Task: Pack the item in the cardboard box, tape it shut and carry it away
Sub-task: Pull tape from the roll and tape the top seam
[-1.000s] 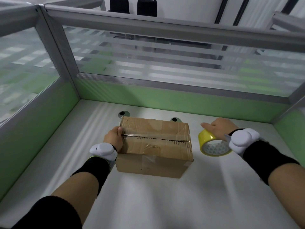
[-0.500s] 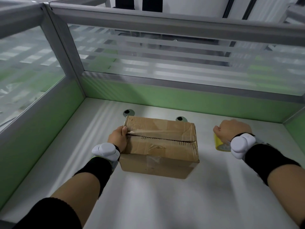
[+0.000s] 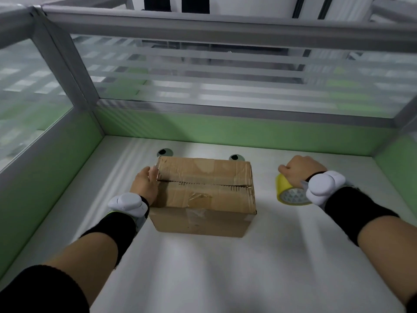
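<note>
Item one: brown rectangular cardboard box [image 3: 204, 195], flaps folded down, standing on the white desk surface [image 3: 203, 279] near the middle, long axis running left to right across your view. The centre seam runs the same way; whether fresh tape covers it cannot be told, though an old clear patch shows on the near flap. The packed item is not visible.

Item two: your left hand [image 3: 145, 185], fingers loosely extended, palm laid flat against the box's left end, touching it at the seam's end. It grasps nothing; it steadies.

Item three: your right hand [image 3: 301, 171], closed over the yellow roll of packing tape [image 3: 290, 193], which sits on the desk to the right of the box, clearly apart from it.

Item four: green and frosted-glass partition walls [image 3: 225, 129] enclosing the desk on three sides.

Governing relation: the box lies to the left of the tape hand, and its seam points straight toward that hand. Your right hand is the nearer one to the seam's right end, so taping would likely start there and run leftward toward your bracing hand.
</note>
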Demonstrator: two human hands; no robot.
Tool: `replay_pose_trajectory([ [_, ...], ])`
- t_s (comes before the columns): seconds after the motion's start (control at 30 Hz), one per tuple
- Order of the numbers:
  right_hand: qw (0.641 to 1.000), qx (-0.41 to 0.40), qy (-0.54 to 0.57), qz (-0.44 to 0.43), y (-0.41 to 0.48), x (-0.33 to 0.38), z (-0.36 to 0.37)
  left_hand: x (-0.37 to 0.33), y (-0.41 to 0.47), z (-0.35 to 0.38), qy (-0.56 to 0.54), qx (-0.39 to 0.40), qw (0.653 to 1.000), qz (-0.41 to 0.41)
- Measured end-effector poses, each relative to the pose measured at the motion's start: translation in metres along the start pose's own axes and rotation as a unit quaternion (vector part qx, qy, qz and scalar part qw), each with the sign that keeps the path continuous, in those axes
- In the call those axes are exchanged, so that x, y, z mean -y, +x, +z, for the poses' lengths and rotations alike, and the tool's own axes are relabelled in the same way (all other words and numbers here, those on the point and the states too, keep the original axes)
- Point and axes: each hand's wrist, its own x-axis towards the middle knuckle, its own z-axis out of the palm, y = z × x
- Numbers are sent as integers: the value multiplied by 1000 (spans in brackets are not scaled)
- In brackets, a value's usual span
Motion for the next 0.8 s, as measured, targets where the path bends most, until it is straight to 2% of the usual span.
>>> replay_pose_trajectory([
  [0.1, 1000, -1, 29, 2, -1, -3, 1, -12, 0, -4, 116, -51, 992, 16],
  [0.17, 999, 4, 40, 3, -1, -5, 2, -32, -3, 1, 141, -74, 984, 77],
  [0.27, 999, 12, 46, 5, -1, -4, 2, -69, -12, 23, 135, -56, 969, 201],
  [0.33, 998, 14, 56, 7, -2, -5, 1, -96, -19, 47, 107, -4, 963, 248],
  [0.43, 996, 25, 89, 5, -2, -9, 1, -131, -25, 83, 81, 81, 960, 256],
  [0.57, 992, 38, 119, -2, -5, -7, 0, -148, -21, 108, 111, 125, 953, 251],
  [0.67, 990, 46, 137, 3, -7, -9, 2, -154, -21, 121, 145, 145, 947, 249],
  [0.8, 985, 62, 159, 1, -8, -8, 4, -154, -28, 127, 148, 123, 949, 252],
])
